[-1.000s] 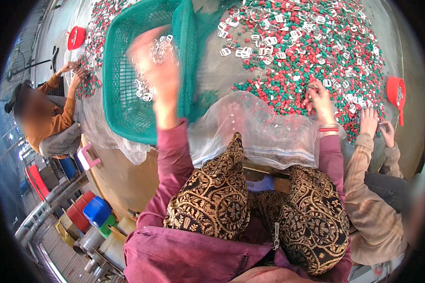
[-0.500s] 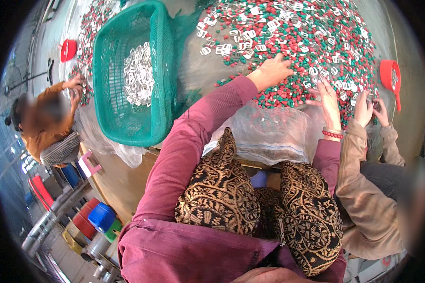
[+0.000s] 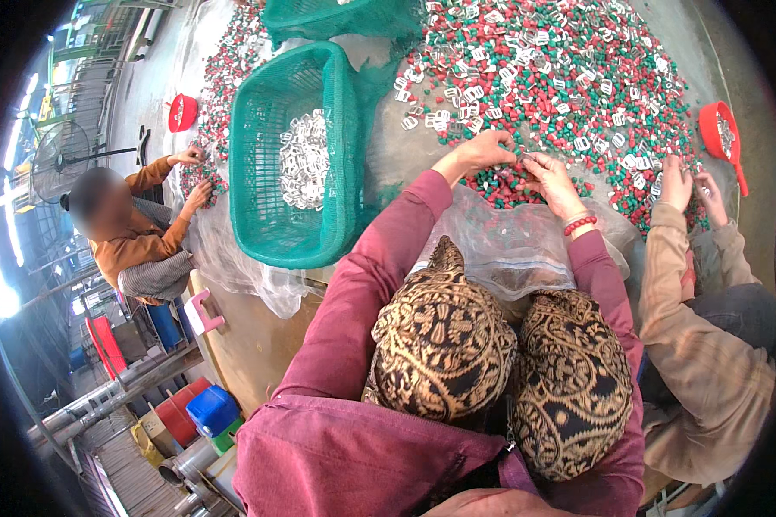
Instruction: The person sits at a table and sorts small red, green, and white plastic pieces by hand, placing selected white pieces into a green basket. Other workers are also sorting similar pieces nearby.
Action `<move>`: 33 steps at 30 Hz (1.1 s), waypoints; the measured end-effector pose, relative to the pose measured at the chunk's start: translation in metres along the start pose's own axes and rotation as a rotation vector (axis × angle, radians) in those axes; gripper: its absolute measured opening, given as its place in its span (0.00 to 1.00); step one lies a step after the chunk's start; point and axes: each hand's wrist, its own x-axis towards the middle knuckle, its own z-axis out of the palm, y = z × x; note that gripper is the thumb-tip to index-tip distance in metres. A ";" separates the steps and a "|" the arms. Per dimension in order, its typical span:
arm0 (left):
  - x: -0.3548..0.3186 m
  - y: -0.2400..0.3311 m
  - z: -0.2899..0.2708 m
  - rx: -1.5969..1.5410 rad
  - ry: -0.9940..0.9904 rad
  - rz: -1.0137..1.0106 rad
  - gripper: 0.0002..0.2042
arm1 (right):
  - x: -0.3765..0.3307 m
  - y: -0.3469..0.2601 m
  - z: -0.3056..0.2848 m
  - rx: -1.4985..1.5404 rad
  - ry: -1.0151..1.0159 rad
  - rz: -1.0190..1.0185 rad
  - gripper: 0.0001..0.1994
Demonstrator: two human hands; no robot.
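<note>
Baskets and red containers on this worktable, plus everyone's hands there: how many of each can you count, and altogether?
Green baskets: 2 (one cut off at the top edge)
Red containers: 2
Wearer's left hand and right hand: 2
Co-workers' hands: 4
Total: 10
The small loose pieces are too many to count.

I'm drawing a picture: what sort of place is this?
Probably a factory or workshop: heaps of small red and green pieces, a green basket holding white pieces, and a person in orange working nearby.
</note>
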 end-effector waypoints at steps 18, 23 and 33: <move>-0.113 0.221 -0.023 0.113 -0.156 0.162 0.16 | -0.087 -0.260 0.092 -1.142 -0.182 0.081 0.12; -0.092 0.173 -0.007 0.597 0.124 0.248 0.35 | -0.053 -0.198 0.047 -0.605 -0.042 -0.096 0.12; -0.042 0.014 0.020 -0.486 0.233 0.107 0.21 | -0.029 0.081 -0.006 0.537 0.392 -0.184 0.11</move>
